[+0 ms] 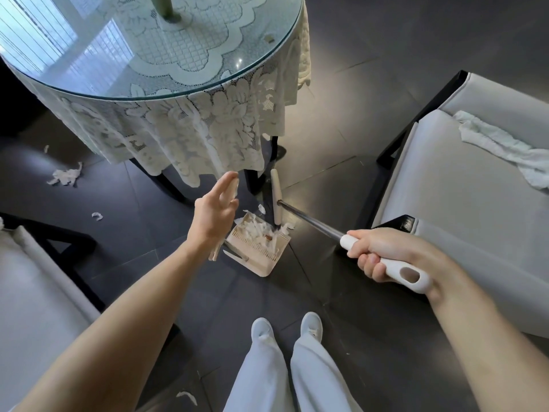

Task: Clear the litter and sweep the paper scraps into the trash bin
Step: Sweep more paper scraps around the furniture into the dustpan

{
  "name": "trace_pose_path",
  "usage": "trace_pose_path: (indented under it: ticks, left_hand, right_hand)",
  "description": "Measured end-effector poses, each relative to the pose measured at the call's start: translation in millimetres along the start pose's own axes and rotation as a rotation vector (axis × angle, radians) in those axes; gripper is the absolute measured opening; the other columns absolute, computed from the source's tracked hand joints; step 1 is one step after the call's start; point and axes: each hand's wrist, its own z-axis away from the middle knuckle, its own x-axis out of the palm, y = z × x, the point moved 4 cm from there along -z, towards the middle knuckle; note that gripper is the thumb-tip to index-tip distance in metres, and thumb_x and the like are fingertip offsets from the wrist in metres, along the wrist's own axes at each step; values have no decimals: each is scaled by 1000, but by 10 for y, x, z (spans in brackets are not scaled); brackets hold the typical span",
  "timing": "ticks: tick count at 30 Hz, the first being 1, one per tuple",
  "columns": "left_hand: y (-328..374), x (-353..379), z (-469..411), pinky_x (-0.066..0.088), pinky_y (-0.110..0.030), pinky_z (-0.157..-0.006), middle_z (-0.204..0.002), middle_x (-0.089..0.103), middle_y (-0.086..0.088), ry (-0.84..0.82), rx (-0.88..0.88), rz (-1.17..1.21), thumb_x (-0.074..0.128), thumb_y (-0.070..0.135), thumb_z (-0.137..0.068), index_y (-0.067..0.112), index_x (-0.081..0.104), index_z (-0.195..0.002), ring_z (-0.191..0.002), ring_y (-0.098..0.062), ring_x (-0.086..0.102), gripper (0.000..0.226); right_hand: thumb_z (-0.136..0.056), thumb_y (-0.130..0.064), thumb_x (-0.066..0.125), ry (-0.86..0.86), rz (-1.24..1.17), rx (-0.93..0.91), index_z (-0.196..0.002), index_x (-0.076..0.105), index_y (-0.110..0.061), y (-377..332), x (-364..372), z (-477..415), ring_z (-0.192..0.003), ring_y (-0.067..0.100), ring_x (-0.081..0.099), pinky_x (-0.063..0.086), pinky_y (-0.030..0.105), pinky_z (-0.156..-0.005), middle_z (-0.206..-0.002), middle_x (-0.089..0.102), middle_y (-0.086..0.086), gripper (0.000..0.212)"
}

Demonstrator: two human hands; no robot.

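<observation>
Torn paper scraps [65, 175] lie on the dark floor at middle left, well apart from both hands. At centre, the left hand [215, 215] hovers, fingers straight, above a scrap-filled dustpan [263, 267]. At lower right, the right hand [383, 257] grips the broom [312, 220] handle.

A: Setting?

B: Home dining area. Far left stands a round glass-topped table [190, 90], with a lace tablecloth [184, 129] under the glass and draping over the edge.

A: Seating?

B: Pale upholstered chairs on dark frames, one at right [445, 197] and one at near left [32, 292]. A crumpled white cloth [505, 147] lies on the right seat.

A: Floor and light?

B: Large dark floor tiles [341, 337]. The glass carries a window reflection [38, 31], bright and lined.

A: Other indicators?

B: A household broom [309, 220] and a comb-edged dustpan [258, 254], near the table's leg.
</observation>
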Motion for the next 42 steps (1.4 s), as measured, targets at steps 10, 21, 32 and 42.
trace_pose_path:
  ticks: [10, 21, 32, 42]
  left_hand:
    - [4, 108, 216, 57, -40, -61, -87, 56, 20, -32, -16, -11, 51, 6, -90, 44, 55, -127, -47, -4, 49, 53]
    - [-107, 11, 328, 53, -33, -55, -85, 57, 18, 25, -24, -16, 51, 7, -91, 44, 54, -125, -49, -7, 47, 50]
    - [-302, -312, 394, 47, -24, -50, -90, 59, 3, 155, -84, 52, 52, 6, -89, 41, 56, -127, -46, -4, 48, 52]
    - [-407, -468, 204, 48, -16, -58, -106, 62, 5, 182, -88, 62, 55, 7, -89, 42, 57, -127, -59, 1, 56, 52]
  right_hand:
    - [-91, 2, 46, 190, 327, -145, -145, 32, -19, 270, 185, -337, -44, 11, 41, 36, 22, -43, -64, 47, 8, 59]
    - [-91, -2, 47, 79, 301, -73, -142, 39, -32, 440, 302, -137, -35, 4, 42, 36, 15, -33, -56, 50, 3, 59]
    - [-86, -2, 44, 175, 721, -254, -142, 39, -25, 50, 691, -442, -58, 14, 50, 44, 26, -52, -78, 57, 12, 60]
    - [-87, -4, 45, 37, 851, -70, -147, 24, -43, 346, 1014, -590, -53, 8, 45, 42, 19, -45, -79, 56, 8, 75]
